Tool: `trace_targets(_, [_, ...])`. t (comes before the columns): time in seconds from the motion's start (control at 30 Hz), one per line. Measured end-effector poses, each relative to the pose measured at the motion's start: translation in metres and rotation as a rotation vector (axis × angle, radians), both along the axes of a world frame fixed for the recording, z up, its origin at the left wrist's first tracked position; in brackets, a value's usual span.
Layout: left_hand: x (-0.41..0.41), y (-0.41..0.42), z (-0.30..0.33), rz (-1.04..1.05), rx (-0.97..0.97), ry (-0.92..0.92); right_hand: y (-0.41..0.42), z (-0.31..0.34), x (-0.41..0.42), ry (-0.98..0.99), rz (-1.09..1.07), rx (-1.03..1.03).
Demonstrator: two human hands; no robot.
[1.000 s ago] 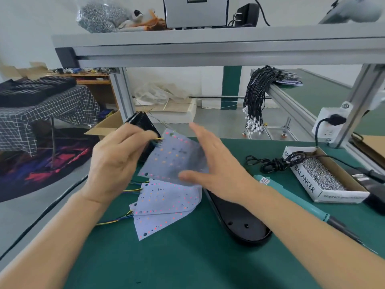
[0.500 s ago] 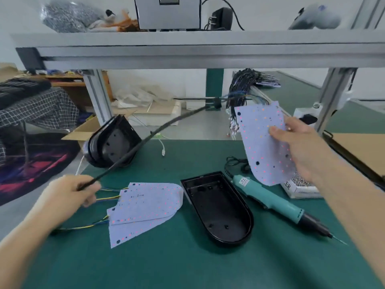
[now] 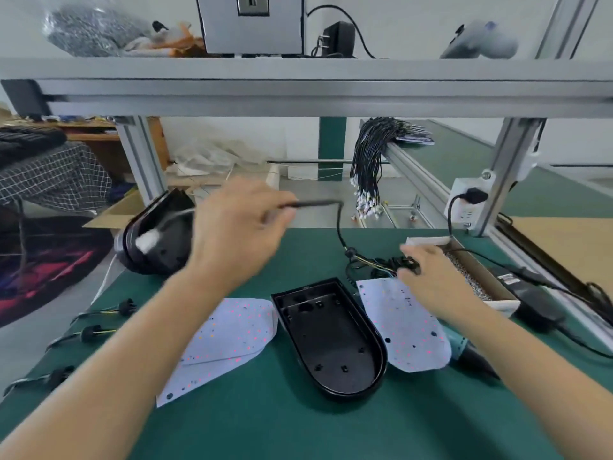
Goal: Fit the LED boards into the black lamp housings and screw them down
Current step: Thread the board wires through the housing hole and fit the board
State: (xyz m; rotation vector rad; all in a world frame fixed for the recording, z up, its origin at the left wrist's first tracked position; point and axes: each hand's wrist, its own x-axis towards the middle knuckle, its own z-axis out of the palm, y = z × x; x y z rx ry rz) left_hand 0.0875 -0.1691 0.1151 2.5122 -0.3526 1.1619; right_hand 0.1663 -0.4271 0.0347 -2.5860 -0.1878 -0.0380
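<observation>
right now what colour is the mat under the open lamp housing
Dark green mat, seen in the head view, the only one.

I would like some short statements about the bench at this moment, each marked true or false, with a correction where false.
1. The open black housing already holds an LED board. False: it is empty.
2. The left hand pinches a black cable. True.
3. An LED board lies right of the open housing, partly over the teal screwdriver. True.
4. The right hand grips the screwdriver. False: it is at the board's far edge, by the cable bundle.
5. More LED boards lie left of the housing. True.
</observation>
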Motion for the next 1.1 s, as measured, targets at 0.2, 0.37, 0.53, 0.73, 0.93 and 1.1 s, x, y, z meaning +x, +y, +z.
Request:
trace_targets(0.2, [0.008, -0.053, -0.049, -0.215, 0.677, -0.007, 0.047, 0.057, -0.033, -0.199, 0.325, 0.582])
trace_targets(0.37, [0.001, -0.071, -0.092, -0.424, 0.732, 0.153, 0.087, 0.063, -0.029, 0.185, 0.428, 0.363])
trace_targets(0.53, [-0.007, -0.07, -0.108, -0.534, 0.542, 0.116, 0.104, 0.038, -0.025, 0.38, 0.33, 0.683])
trace_targets(0.73, [-0.012, -0.022, -0.111, 0.07, -0.467, 0.263, 0.074, 0.048, -0.014, -0.091, 0.24, 0.581])
trace_targets(0.93, [0.014, -0.007, -0.121, 0.09, -1.058, 1.058, 0.057, 0.041, -0.027, -0.253, 0.238, -0.001])
trace_targets(1.1, [0.024, -0.023, -0.12, 0.062, -1.092, 1.079, 0.055, 0.029, -0.035, -0.315, 0.222, -0.228])
